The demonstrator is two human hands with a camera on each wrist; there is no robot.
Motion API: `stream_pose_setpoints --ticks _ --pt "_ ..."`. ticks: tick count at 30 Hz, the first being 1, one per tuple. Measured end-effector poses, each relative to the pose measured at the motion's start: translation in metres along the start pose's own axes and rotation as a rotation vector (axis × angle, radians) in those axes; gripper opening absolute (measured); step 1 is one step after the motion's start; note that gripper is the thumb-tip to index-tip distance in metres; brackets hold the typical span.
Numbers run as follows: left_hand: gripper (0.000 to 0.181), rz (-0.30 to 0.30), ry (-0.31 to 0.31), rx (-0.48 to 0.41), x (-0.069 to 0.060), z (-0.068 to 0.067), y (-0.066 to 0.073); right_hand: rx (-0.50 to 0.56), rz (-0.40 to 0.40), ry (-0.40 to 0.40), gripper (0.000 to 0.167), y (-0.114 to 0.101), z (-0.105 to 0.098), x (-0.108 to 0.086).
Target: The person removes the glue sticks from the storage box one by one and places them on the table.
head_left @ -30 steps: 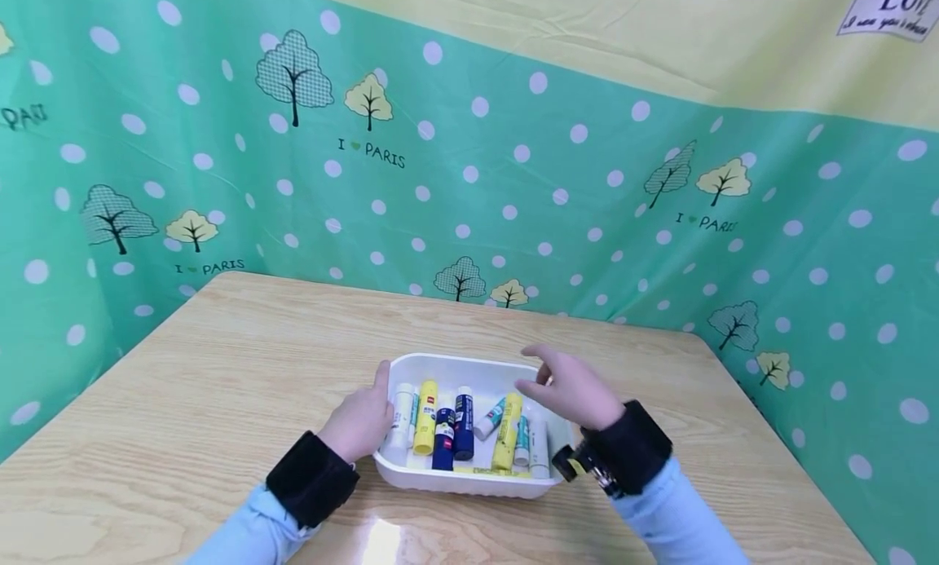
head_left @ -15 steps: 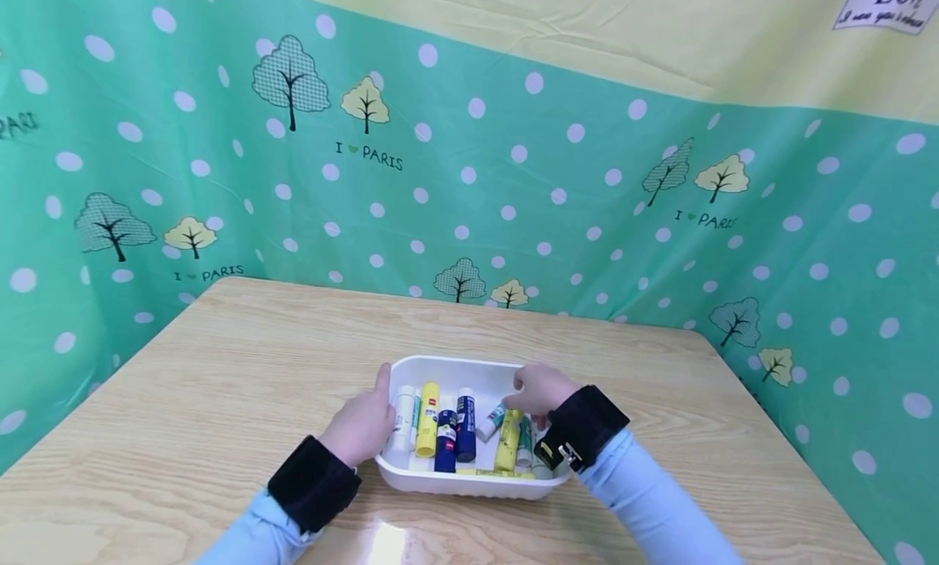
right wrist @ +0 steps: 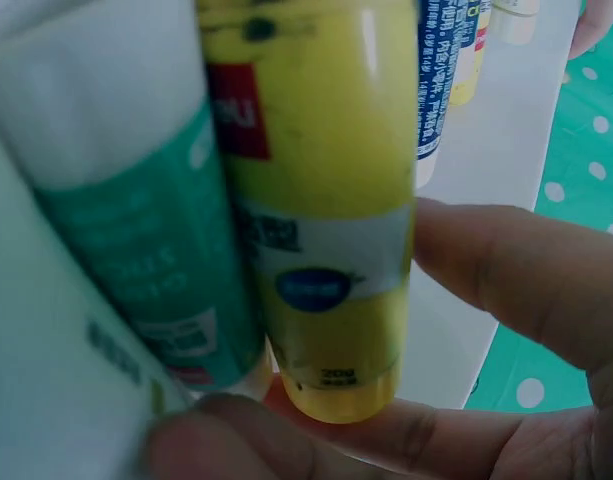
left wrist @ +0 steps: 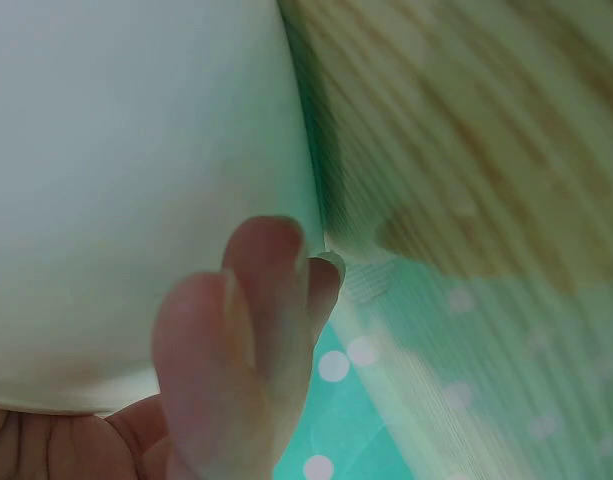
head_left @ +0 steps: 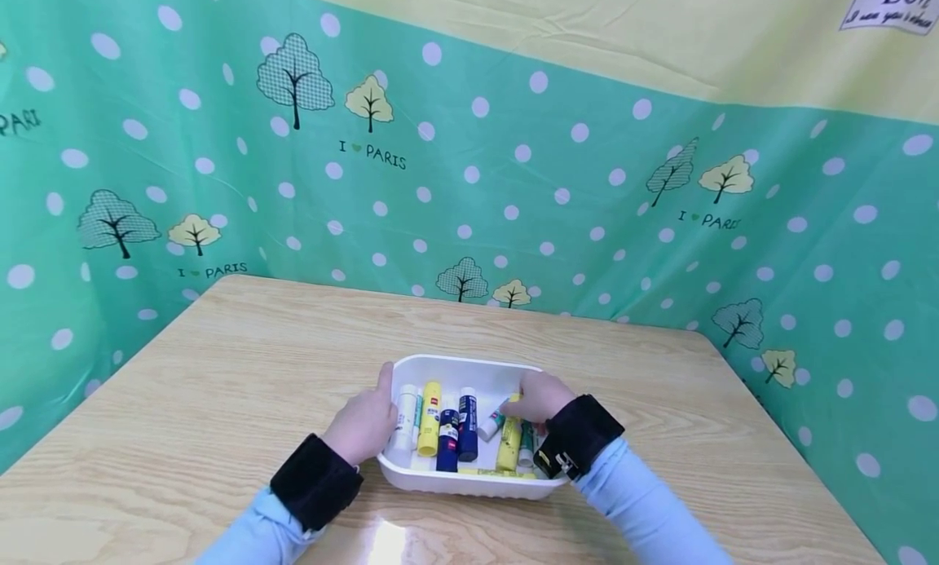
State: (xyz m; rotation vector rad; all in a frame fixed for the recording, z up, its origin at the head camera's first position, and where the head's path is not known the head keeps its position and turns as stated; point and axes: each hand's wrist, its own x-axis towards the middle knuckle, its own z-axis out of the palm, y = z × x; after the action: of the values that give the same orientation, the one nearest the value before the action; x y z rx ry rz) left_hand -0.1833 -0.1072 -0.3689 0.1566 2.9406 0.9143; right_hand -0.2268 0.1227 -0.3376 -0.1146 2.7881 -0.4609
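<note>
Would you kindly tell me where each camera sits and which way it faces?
Head: on the head, facing forward and down at the white tray; left hand, right hand and blue sleeves show.
Left wrist: on that wrist, facing tray wall and table; left fingers show.
Right wrist: on that wrist, facing the yellow tube; right fingers and some left hand show.
Shared: the head and right wrist views both show that tube.
</note>
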Motion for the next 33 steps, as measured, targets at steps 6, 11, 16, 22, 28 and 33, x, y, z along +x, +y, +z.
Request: stream_pose_setpoints --ticks 6,11,16,22,28,33 --pt "0.059 -0.009 0.0 -0.004 0.0001 -0.0001 -0.0002 0.013 -0.029 0.03 0.027 -0.0003 0.0045 0.0031" --pt "0.059 -0.012 -0.004 -0.01 -0.0002 0.0002 0.0006 0.023 -0.021 0.025 0.025 -0.001 0.0046 0.0052" --pt "0.058 -0.014 -0.001 -0.004 -0.0008 -0.0003 0.0016 0.047 -0.042 0.035 0.021 -0.0015 0.0048 0.0057" --pt "0.059 -0.005 0.002 -0.003 -0.0016 0.0 0.002 0.073 -0.037 0.053 0.029 0.0 0.0082 0.0052" --pt "0.059 -0.003 0.004 -0.002 -0.0016 0.0004 0.0018 0.015 -0.068 0.054 0.027 0.0007 0.0086 0.0052" --pt "0.058 -0.005 0.01 0.001 -0.0015 0.0005 0.0015 0.022 -0.086 0.042 0.02 0.0 0.0074 0.0054"
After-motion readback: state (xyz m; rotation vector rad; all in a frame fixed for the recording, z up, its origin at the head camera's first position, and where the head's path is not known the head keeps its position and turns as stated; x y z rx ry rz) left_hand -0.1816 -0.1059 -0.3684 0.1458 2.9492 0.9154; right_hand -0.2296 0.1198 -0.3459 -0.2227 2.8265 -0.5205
